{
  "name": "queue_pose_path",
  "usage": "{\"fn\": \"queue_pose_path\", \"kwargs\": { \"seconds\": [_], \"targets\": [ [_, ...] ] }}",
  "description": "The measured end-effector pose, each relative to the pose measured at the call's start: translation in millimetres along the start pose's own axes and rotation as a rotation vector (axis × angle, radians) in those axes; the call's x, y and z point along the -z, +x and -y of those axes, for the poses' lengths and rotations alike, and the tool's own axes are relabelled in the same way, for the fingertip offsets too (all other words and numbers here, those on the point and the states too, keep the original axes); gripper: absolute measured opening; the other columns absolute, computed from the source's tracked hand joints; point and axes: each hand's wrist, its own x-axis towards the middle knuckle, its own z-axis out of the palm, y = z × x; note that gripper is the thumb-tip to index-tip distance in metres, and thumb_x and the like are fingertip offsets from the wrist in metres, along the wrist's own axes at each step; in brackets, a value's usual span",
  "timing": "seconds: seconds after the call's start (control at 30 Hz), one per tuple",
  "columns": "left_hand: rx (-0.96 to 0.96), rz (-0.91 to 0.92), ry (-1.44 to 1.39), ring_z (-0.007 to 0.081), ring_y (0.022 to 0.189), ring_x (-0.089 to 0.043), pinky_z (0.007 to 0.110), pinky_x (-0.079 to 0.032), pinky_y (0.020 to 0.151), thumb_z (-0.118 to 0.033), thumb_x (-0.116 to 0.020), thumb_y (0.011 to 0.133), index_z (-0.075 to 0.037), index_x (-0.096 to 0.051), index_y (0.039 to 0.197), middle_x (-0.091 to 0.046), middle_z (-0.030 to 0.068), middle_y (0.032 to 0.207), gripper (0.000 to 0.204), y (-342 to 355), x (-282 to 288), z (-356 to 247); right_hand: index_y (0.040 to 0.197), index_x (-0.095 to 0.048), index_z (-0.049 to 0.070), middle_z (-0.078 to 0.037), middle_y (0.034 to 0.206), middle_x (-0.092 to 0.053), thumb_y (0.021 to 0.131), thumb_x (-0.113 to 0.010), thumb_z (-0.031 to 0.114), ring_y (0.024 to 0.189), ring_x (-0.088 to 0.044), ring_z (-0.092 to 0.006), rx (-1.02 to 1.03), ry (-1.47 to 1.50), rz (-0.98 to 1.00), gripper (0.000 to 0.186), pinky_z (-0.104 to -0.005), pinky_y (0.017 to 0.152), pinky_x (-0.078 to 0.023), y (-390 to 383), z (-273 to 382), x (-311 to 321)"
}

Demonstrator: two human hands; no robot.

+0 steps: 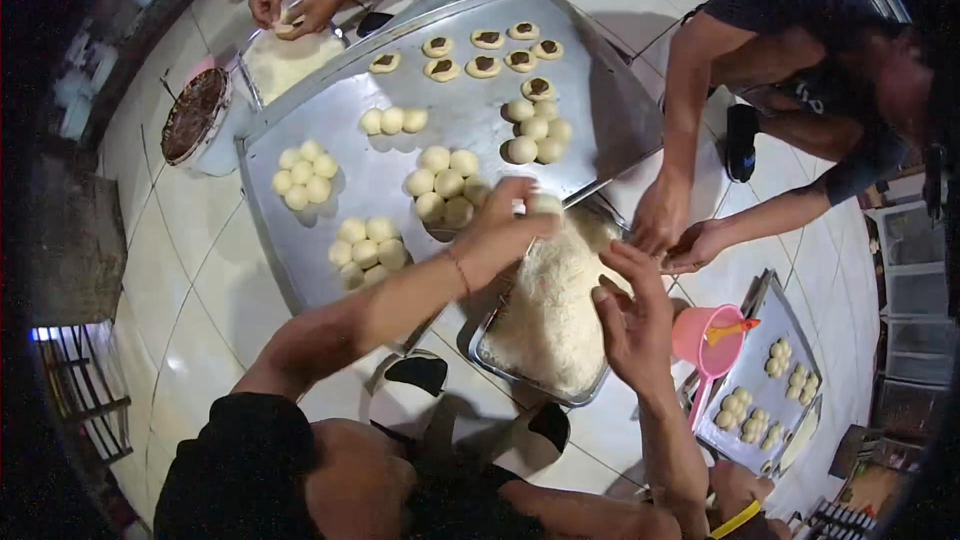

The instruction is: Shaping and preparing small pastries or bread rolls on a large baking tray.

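Note:
My left hand (497, 230) reaches over the near edge of a large metal tray (340, 115) and pinches a pale dough ball (545, 205). Just under it sits a small steel pan (500, 360) heaped with white grated filling (550, 315). My right hand (632, 325) hovers over the right side of that pan, fingers spread and curled, holding nothing that I can see. Clusters of dough balls (445, 185) lie on the big tray close to my left hand.
Dough discs with brown filling (485, 65) lie at the tray's far end. A person at right works with both hands (672, 230) beside the pan. Another person's hands (295, 8) are at the top. A pink scoop (705, 338), a second tray (760, 340) and a round brown tub (195, 115) stand on the tiled floor.

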Motion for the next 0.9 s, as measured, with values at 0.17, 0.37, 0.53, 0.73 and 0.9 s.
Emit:
{"fn": "queue_pose_path", "kwargs": {
  "seconds": [0.17,0.37,0.53,0.73,0.9],
  "targets": [
    [-0.510,-0.334,0.507,0.0291,0.095,-0.058,0.037,-0.050,0.078,-0.004,-0.065,0.074,-0.001,-0.043,0.120,-0.053,0.0191,0.117,0.050,115.0,37.0,5.2,0.105,-0.061,-0.002,-0.013,0.115,-0.057,0.090,-0.057,0.003,0.098,-0.056,-0.0184,-0.051,-0.130,0.084,0.016,-0.0252,0.080,-0.046,12.5,-22.2,20.6],
    [-0.335,-0.200,1.166,0.0355,0.094,-0.058,0.038,-0.050,0.079,-0.008,-0.064,0.074,0.001,-0.043,0.119,-0.053,0.0214,0.119,0.050,145.9,52.1,25.4,0.104,-0.061,-0.002,-0.013,0.115,-0.057,0.090,-0.056,0.003,0.095,-0.055,-0.0172,-0.126,-0.147,0.161,0.016,-0.0247,0.080,-0.045,14.7,-49.0,35.5],
    [-0.457,-0.402,1.177,0.0367,0.089,-0.060,0.040,-0.051,0.080,-0.013,-0.063,0.077,0.002,-0.044,0.120,-0.058,0.0182,0.116,0.049,150.7,52.6,42.1,0.103,-0.061,-0.002,-0.012,0.114,-0.058,0.090,-0.055,0.002,0.091,-0.054,-0.0161,-0.216,-0.156,0.161,0.015,-0.0246,0.078,-0.045,19.6,-58.5,44.4],
    [-0.170,-0.414,0.949,0.0361,0.102,-0.056,0.043,-0.045,0.088,-0.022,-0.057,0.082,0.002,-0.047,0.122,-0.065,0.0119,0.100,0.048,165.1,62.4,27.8,0.103,-0.061,-0.002,-0.013,0.104,-0.061,0.086,-0.057,0.001,0.082,-0.056,-0.0182,-0.260,-0.204,0.114,0.018,-0.0272,0.072,-0.047,13.6,-101.2,41.4],
    [0.103,-0.309,1.073,0.0280,0.092,-0.062,0.037,-0.050,0.079,-0.021,-0.061,0.083,-0.001,-0.057,0.110,-0.067,0.0107,0.099,0.035,195.6,91.5,-2.6,0.104,-0.060,-0.002,-0.018,0.102,-0.062,0.079,-0.055,-0.003,0.084,-0.059,-0.0319,-0.336,-0.649,0.151,0.026,-0.0348,0.073,-0.049,-16.0,-166.9,25.2]
  ]
}}
